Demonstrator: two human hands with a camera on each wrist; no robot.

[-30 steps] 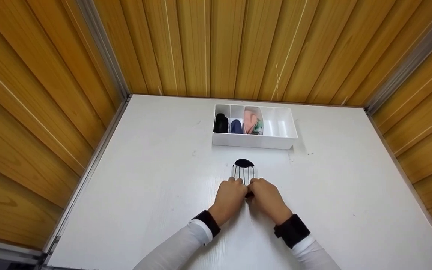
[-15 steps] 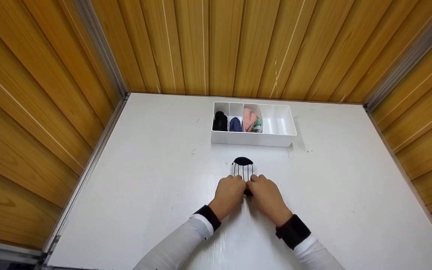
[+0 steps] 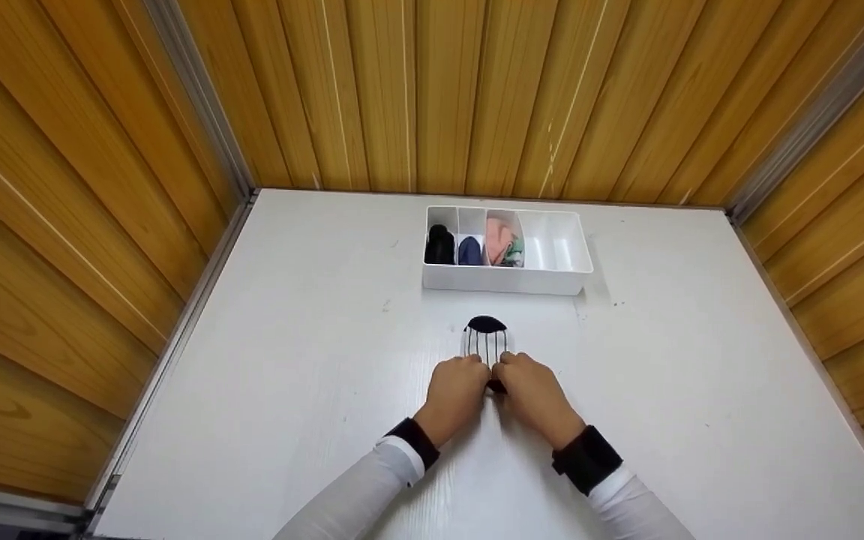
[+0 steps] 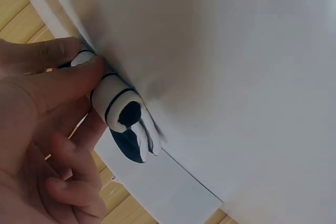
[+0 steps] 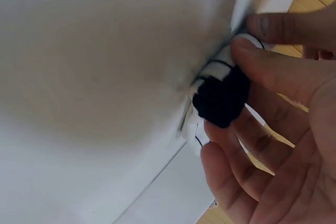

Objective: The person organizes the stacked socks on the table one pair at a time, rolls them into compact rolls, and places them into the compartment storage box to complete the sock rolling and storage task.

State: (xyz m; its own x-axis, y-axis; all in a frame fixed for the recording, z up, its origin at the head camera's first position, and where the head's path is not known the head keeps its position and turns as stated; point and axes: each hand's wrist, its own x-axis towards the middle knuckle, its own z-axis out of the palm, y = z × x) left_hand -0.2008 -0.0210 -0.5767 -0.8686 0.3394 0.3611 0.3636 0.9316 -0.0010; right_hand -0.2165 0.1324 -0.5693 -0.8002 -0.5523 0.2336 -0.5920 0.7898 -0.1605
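Note:
A white sock with thin black stripes (image 3: 486, 341) lies on the white table, its flat black end pointing away from me. Its near part is rolled up, and the roll (image 4: 111, 95) shows a spiral end with a dark inside in the left wrist view. My left hand (image 3: 458, 394) pinches the left side of this roll between thumb and fingers. On the other side, my right hand (image 3: 535, 394) pinches the roll too, next to a black patch (image 5: 223, 98) in the right wrist view. Both hands hold it low against the table, close together.
A white divided box (image 3: 507, 280) stands behind the sock. Its left compartments hold a black bundle (image 3: 440, 246), a dark blue bundle (image 3: 469, 252) and a pink and green bundle (image 3: 500, 241). Wood-patterned walls (image 3: 447, 97) border the table at the back and sides.
Both hands keep their hold on the rolled sock, with only small shifts of the fingers. The sock's flat end and the box stay in place; the head view has moved slightly.

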